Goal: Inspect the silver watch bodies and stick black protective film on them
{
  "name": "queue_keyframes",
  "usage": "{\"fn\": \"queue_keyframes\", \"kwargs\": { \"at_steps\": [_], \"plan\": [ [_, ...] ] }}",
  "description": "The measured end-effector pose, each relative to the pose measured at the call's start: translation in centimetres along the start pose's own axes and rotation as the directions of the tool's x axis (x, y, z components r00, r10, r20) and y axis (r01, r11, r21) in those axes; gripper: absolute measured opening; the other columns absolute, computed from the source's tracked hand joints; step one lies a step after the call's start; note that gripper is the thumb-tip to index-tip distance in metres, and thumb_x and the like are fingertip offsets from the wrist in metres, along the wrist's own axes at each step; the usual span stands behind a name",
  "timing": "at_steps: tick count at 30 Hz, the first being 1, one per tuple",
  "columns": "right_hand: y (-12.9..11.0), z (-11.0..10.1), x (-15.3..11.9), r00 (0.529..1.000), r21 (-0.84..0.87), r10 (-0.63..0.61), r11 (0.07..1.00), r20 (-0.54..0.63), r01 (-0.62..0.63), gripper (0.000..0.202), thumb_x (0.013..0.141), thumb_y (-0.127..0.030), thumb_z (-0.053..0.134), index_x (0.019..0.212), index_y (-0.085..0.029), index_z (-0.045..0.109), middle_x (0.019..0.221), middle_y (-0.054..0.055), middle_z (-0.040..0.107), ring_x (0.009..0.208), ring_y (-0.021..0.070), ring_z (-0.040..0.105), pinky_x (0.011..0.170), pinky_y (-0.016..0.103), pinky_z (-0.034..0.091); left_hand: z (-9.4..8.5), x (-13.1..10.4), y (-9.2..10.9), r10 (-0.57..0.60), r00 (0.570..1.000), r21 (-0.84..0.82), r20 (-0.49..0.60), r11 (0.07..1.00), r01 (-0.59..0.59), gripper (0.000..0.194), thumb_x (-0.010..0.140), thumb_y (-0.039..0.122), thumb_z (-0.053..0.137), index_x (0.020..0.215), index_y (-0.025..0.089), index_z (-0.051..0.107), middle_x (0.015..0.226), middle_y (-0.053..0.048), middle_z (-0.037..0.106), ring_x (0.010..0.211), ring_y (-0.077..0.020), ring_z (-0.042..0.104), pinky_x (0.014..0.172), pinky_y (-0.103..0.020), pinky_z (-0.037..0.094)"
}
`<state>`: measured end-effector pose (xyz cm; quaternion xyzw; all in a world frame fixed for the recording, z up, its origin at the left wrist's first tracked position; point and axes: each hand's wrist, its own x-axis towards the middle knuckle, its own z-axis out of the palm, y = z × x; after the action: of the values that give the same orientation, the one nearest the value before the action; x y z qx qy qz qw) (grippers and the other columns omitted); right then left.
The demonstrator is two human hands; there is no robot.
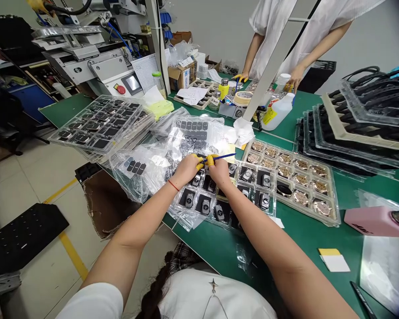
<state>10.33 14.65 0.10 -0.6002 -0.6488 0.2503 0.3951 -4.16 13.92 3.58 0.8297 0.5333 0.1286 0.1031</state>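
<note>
We bring both hands together over the far side of the watch tray [274,204], with yellow covers on some of our fingertips. Our right hand [220,170] grips a blue tool [226,155], its fingers closed round it and its thin end reaching out past them to the right. Our left hand [187,169] is just beside it with its fingers curled inward; we cannot tell whether they pinch anything, as the fingertips and what lies between them are too small and partly hidden. Beneath and around our hands, watches [189,200] with pale backs sit in the clear compartments, and our right forearm covers part of the tray. To the right, a second tray [336,210] holds round gold-toned pieces, with one black oval [283,189] among them. To the left lie clear bags [146,177] with dark flat pieces [136,167] in them, and beyond these a stack of trays [96,124]. On the green table [199,248] we also see a white jug [278,113], a tape roll [242,98], crumpled tissue [244,130] and a pink bottle [369,220]. Across from us stands a person [286,44] in white, both hands at the table.
</note>
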Motion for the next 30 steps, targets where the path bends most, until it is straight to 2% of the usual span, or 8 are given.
{"fn": "queue_keyframes", "kwargs": {
  "at_steps": [5,10,15,22,27,30],
  "plan": [
    [0.3,0.4,0.4,1.000,0.021,0.012,1.000,0.011,-0.012,0.035,0.088,-0.034,0.045,0.058,-0.020,0.057,0.072,0.008,0.066,0.073,0.0222,0.060,0.067,0.031,0.043,0.3,0.2,-0.2,-0.014,1.000,0.026,0.021,1.000,0.014,0.018,0.089,0.022,0.053,0.094,0.015,0.068,0.088,-0.009,0.064,0.085,-0.0217,0.060,0.076,-0.034,0.048],
    [0.5,0.5,0.6,0.998,0.026,0.038,0.999,0.046,-0.040,0.038,0.090,-0.033,0.047,0.057,-0.018,0.056,0.069,0.006,0.064,0.070,0.0192,0.060,0.067,0.031,0.045,0.4,0.5,-0.2,-0.029,0.998,0.060,0.056,0.998,0.026,0.020,0.092,0.029,0.054,0.099,0.013,0.063,0.093,-0.006,0.064,0.087,-0.0171,0.061,0.080,-0.037,0.051],
    [0.5,0.6,0.7,0.994,0.048,0.080,0.995,0.079,-0.084,0.029,0.092,-0.037,0.055,0.074,-0.014,0.060,0.072,-0.001,0.061,0.065,0.0117,0.058,0.067,0.029,0.049,0.2,0.8,-0.1,-0.059,0.994,0.104,0.089,0.993,0.050,0.023,0.092,0.033,0.055,0.100,0.013,0.061,0.098,-0.006,0.064,0.087,-0.0163,0.062,0.079,-0.036,0.053],
    [0.2,1.0,1.1,0.985,0.114,0.151,0.981,0.085,-0.160,0.025,0.093,-0.037,0.054,0.088,-0.015,0.062,0.086,0.002,0.064,0.073,0.0125,0.060,0.070,0.030,0.052,-0.2,1.1,0.0,-0.070,0.990,0.152,0.126,0.987,0.050,0.024,0.092,0.033,0.054,0.105,0.014,0.061,0.102,-0.007,0.063,0.088,-0.0165,0.062,0.079,-0.036,0.054],
    [0.1,0.7,0.9,0.984,0.236,0.165,0.955,0.071,-0.178,0.026,0.091,-0.039,0.056,0.081,-0.015,0.063,0.076,0.001,0.064,0.066,0.0120,0.058,0.064,0.027,0.049,-0.4,0.7,0.2,-0.037,0.993,0.182,0.111,0.983,0.017,0.023,0.092,0.032,0.054,0.103,0.014,0.060,0.099,-0.006,0.063,0.086,-0.0160,0.061,0.077,-0.035,0.053],
    [-0.1,0.1,0.7,0.984,0.338,0.175,0.924,0.035,-0.177,0.033,0.090,-0.042,0.048,0.079,-0.016,0.066,0.068,0.003,0.065,0.059,0.0140,0.057,0.056,0.025,0.044,-0.7,-0.1,0.2,0.013,0.995,0.200,0.098,0.979,-0.032,0.022,0.093,0.030,0.050,0.095,0.012,0.062,0.093,-0.006,0.061,0.085,-0.0168,0.059,0.077,-0.034,0.050]
  ]
}}
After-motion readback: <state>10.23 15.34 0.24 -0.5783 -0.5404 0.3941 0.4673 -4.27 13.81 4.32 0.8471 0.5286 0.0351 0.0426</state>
